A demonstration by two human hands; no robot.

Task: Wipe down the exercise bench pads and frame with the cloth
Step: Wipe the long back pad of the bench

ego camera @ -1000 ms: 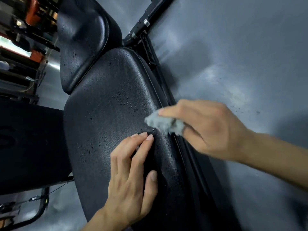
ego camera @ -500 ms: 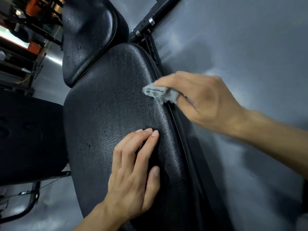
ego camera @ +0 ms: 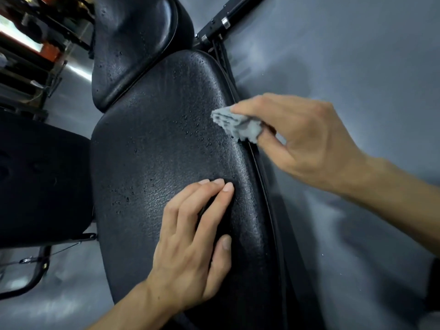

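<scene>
Right hand (ego camera: 302,139) presses cloth (ego camera: 238,125) on wet pad (ego camera: 154,151).

Grey floor (ego camera: 333,55), glossy, with light reflections. Dark shelving (ego camera: 31,67) at its far left edge, bearing orange items (ego camera: 51,52); contents otherwise indistinct.

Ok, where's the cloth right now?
In the head view, the grey cloth is bunched in the right hand, at the right edge of the long bench pad, above the left hand.
</scene>
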